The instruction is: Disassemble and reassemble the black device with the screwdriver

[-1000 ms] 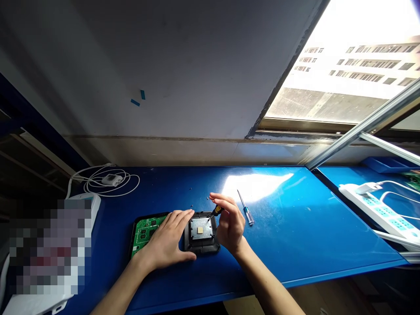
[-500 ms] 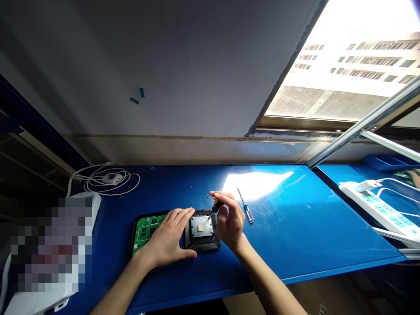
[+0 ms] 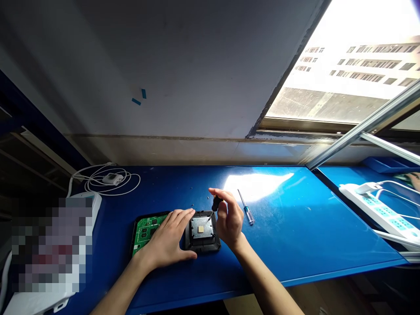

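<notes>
On glossy blue table (image 3: 288, 245), left hand (image 3: 162, 238) spread open, holding nothing, lying across green circuit board (image 3: 141, 232) and against edge of black cover (image 3: 204, 247); right hand (image 3: 231, 218) curled shut round dark screwdriver (image 3: 217, 203), tip at cover's silvery square plate (image 3: 197, 222), tan pad (image 3: 201, 229) mid-plate; beyond, tiny screws (image 3: 192, 204), clear-handled screwdriver (image 3: 249, 215), coiled white cable (image 3: 140, 178); behind, grey wall (image 3: 183, 78), blue tape (image 3: 136, 101), bright window (image 3: 328, 96)

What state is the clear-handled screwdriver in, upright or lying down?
Lying down: the clear-handled screwdriver rests on the blue table beside the right hand, its shaft pointing towards the wall.
</notes>
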Demonstrator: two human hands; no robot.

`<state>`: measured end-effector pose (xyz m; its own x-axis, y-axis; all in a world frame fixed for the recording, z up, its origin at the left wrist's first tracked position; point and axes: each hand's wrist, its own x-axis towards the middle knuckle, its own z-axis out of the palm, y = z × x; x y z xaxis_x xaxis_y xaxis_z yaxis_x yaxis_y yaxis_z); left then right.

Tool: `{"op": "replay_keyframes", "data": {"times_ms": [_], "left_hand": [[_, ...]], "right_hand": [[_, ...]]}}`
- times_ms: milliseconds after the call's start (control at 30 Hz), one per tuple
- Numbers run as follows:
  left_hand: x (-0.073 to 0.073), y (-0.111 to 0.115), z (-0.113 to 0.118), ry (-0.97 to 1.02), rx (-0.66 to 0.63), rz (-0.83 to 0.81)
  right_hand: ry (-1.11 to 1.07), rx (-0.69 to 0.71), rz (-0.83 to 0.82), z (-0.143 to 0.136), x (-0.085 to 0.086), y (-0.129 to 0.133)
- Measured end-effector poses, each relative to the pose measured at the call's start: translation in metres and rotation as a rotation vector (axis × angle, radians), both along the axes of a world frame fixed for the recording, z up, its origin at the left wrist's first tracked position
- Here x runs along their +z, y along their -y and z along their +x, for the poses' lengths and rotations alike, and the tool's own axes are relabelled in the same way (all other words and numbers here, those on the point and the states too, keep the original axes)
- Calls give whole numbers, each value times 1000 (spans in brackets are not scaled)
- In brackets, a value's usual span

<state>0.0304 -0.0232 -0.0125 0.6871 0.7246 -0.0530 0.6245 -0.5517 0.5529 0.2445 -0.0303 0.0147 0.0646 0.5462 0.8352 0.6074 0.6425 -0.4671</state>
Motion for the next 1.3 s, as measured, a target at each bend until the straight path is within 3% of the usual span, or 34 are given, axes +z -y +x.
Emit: {"op": "replay_keyframes", "data": {"times_ms": [267, 767, 967, 1100, 1300], "left_hand": [[-3, -1, 0, 0, 1, -3], [-3, -1, 0, -1, -5, -9], [-1, -2, 1, -3, -7, -16], [1, -1, 1, -6, -1, -21], [2, -1, 0, -6, 3, -24]], "right_hand": [[-8, -84, 51, 6, -2, 1], [-17, -14, 37, 9, -5, 4], [-49, -75, 61, 9, -9, 5], [-62, -29, 45, 8, -12, 6], [-55, -63, 74, 8, -13, 8]]}}
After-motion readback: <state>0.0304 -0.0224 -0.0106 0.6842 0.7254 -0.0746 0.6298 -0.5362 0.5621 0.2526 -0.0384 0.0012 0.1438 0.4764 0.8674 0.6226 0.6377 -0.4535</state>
